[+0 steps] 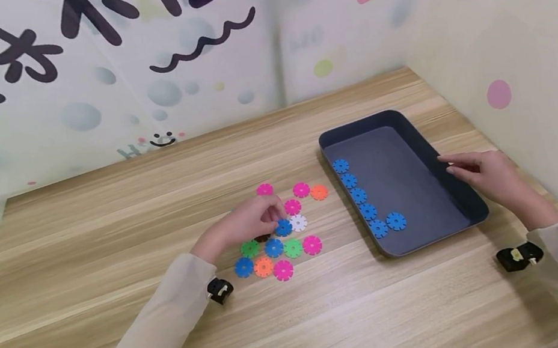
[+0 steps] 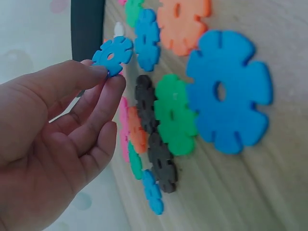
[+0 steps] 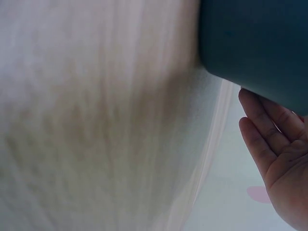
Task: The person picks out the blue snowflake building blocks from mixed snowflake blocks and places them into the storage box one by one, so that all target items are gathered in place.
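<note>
My left hand is over the scattered discs on the table. Its thumb and fingers pinch a blue notched plastic disc, which has a small hole in its centre. Close beside that disc lies a white one. At the right side of the dark grey tray, my right hand has its fingertips at the rim. The right wrist view shows its fingers fairly straight along the outside of the tray wall, the thumb hidden there. Inside the tray, several blue discs line the left wall, and another blue disc lies beside the nearest one.
Around my left hand lie pink discs, orange discs, green discs and dark discs, some overlapped by the hand in the head view. A printed wall stands behind the wooden table, with another wall at the right.
</note>
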Tool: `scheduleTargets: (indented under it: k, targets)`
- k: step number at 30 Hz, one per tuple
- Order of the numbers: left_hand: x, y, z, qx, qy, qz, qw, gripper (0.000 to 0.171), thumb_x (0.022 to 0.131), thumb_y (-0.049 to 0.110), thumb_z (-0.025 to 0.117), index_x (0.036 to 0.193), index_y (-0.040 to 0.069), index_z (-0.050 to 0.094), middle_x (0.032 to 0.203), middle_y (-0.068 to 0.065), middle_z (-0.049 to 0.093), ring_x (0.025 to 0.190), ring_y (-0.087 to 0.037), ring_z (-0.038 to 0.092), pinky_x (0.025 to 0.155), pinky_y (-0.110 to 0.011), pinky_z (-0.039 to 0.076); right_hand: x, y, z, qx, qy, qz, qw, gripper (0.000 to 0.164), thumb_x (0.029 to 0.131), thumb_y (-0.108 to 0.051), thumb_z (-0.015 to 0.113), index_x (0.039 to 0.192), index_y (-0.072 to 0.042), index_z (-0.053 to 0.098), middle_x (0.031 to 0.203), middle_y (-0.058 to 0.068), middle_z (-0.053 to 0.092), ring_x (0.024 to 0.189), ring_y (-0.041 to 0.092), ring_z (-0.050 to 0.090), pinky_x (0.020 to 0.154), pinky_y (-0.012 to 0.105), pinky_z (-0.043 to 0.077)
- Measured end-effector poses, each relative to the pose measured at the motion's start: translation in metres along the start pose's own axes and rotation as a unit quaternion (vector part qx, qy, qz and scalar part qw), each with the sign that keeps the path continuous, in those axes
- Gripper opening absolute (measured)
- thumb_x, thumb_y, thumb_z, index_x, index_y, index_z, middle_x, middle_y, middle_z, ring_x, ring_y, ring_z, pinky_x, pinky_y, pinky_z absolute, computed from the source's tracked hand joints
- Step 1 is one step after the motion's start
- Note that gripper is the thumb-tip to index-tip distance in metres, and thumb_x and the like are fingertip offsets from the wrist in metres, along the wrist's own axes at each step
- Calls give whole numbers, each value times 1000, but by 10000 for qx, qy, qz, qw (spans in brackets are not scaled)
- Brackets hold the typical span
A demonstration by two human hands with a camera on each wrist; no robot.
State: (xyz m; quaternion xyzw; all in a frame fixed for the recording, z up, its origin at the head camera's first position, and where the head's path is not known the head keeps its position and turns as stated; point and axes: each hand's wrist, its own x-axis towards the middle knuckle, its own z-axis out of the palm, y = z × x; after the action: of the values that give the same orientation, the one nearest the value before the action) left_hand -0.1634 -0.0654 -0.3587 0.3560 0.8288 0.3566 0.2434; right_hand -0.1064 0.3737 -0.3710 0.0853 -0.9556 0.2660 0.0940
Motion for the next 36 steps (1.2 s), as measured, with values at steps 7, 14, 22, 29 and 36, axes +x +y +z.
scheduleTargets:
  k: [7,14,22,29,36]
  targets:
    - [5,8,-5,110,-14,278,9996,12,87,-5,54,94,1,60,89,-6,57,82,-17,52,75,-25,47,-1,0,-1,35,-38,47,10000,26,86,-5,63,111,1,65,99,24,64,72,-18,43,58,7,37]
    - [17,32,-6,59,66,572,9983,13,87,-3,54,94,3,62,92,-4,61,84,-15,54,76,-22,47,-1,0,-1,93,-26,3,10000,26,86,-4,62,110,2,65,99,25,64,72,-18,43,58,6,37]
    - [40,56,6,197,-146,871,9959,14,87,-3,52,96,4,61,92,-2,60,85,-13,54,76,-18,45,-1,-2,-2,99,-79,75,9999,25,86,-5,62,111,2,65,100,25,63,73,-19,43,58,5,37]
    - [70,69,18,307,-257,1098,9931,12,89,-1,53,96,4,60,95,-3,60,86,-12,53,77,-15,43,0,-2,-2,64,-97,70,9999,25,86,-5,62,110,2,65,99,25,64,73,-19,43,58,6,37]
    - [98,78,24,246,-259,1133,9929,13,89,-1,54,98,2,62,95,-6,62,85,-13,53,77,-14,42,0,0,-2,39,-130,34,9999,26,86,-6,62,111,1,64,101,24,63,77,-23,39,61,3,35]
